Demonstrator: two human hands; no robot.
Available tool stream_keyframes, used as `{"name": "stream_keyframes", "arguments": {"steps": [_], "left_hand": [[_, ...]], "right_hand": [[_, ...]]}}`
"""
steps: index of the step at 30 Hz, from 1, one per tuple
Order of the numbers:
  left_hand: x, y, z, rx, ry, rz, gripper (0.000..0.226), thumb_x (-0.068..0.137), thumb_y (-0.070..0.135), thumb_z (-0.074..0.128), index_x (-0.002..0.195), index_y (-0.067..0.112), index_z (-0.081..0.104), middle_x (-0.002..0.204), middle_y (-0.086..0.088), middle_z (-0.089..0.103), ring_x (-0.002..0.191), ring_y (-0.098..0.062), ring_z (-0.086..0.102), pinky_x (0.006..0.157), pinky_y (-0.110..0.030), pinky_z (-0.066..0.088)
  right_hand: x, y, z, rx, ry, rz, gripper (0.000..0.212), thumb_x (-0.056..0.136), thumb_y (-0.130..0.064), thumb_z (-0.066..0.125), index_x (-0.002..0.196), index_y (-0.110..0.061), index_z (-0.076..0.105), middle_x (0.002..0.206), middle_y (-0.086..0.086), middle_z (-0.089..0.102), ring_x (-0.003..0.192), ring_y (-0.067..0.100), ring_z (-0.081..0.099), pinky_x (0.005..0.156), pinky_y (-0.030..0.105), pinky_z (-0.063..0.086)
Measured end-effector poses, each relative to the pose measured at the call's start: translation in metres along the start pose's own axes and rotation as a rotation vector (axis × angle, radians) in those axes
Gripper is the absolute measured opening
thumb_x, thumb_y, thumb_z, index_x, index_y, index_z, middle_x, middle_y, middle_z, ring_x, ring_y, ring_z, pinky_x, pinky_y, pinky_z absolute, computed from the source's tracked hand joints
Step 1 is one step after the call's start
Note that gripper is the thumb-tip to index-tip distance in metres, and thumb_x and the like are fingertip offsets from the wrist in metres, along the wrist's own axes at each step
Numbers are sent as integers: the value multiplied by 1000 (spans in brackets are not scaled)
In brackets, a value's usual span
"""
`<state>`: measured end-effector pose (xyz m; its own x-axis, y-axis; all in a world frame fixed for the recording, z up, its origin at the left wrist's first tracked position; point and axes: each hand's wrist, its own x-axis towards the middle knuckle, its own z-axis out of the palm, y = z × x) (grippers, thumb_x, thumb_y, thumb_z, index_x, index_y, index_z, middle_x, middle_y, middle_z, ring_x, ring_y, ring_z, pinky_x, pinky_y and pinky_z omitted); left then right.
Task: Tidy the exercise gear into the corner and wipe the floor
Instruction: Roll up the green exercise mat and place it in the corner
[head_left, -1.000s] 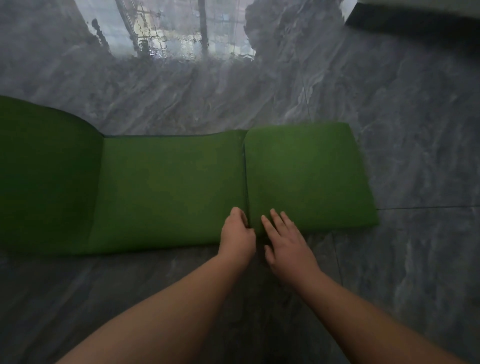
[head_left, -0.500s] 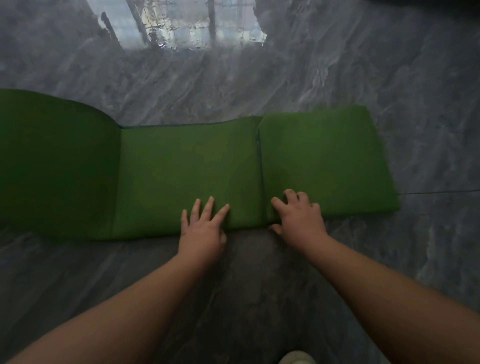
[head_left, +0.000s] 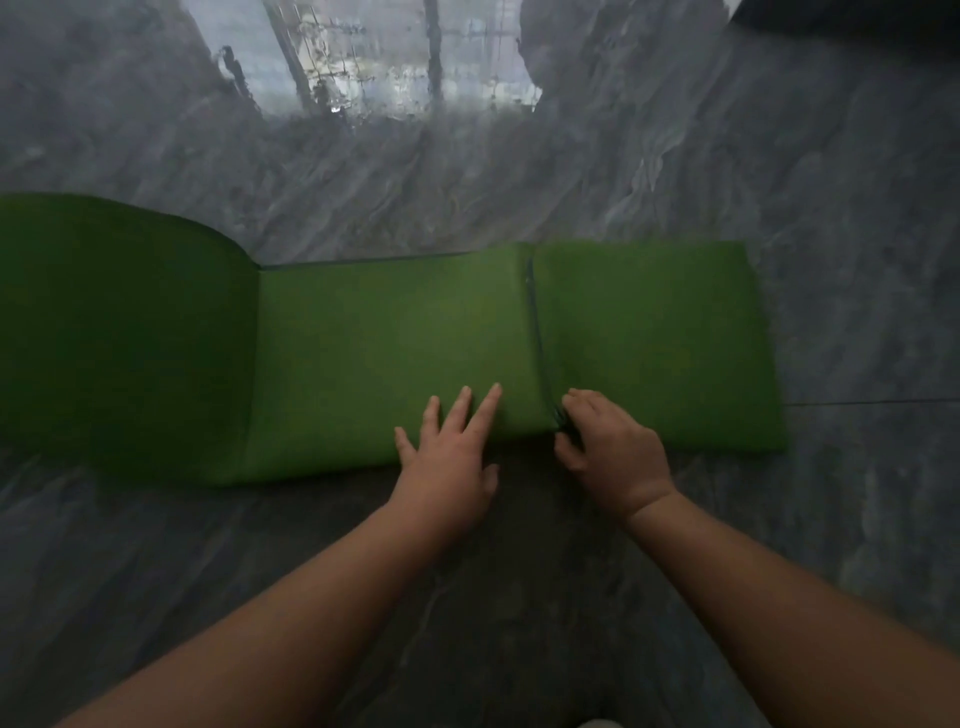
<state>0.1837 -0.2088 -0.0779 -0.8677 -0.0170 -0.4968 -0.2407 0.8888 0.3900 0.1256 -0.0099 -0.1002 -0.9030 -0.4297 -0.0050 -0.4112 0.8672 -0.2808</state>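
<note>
A green exercise mat (head_left: 374, 353) lies across the grey marble floor (head_left: 519, 182). Its right end is folded over into a thicker stack (head_left: 654, 343), with the fold's edge running up the middle. My left hand (head_left: 452, 452) lies flat on the mat's near edge, fingers spread, just left of that edge. My right hand (head_left: 613, 447) is curled at the near corner of the folded part, fingers closed on its edge. The mat's left end bulges up in shadow.
The glossy floor mirrors a bright window at the top centre (head_left: 395, 67). A dark object sits at the top right corner (head_left: 852, 21). A pale shoe tip (head_left: 597, 723) shows at the bottom edge.
My left hand moved left off the fold's edge and spread flat on the mat. My right hand curled from flat into a grip on the folded part's near corner.
</note>
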Motion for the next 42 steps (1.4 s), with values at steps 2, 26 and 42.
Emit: {"name": "stream_keyframes", "arguments": {"steps": [2,26,42], "left_hand": [[-1,10,-11,-87,76,8,85,97,31,52,149,52,-12,166,7,-1,152,-30,1,115,-70,11],[-5,126,-66,-910,96,614,74,101,9,47,151,54,16,163,11,21,150,-9,19,122,-45,22],[-14,271,-14,-714,-173,768,99,86,-7,42,143,68,12,162,27,-3,150,1,1,124,-31,16]], "right_hand": [[7,-12,-17,97,110,21,42,82,-36,54,114,-12,66,117,6,69,96,27,70,64,36,58],[3,-52,-128,1058,733,293,44,85,-33,66,121,-43,42,117,-2,59,108,14,63,90,29,52],[-83,72,-200,820,886,531,33,97,2,52,119,-23,51,108,-12,66,101,-4,64,83,10,48]]}}
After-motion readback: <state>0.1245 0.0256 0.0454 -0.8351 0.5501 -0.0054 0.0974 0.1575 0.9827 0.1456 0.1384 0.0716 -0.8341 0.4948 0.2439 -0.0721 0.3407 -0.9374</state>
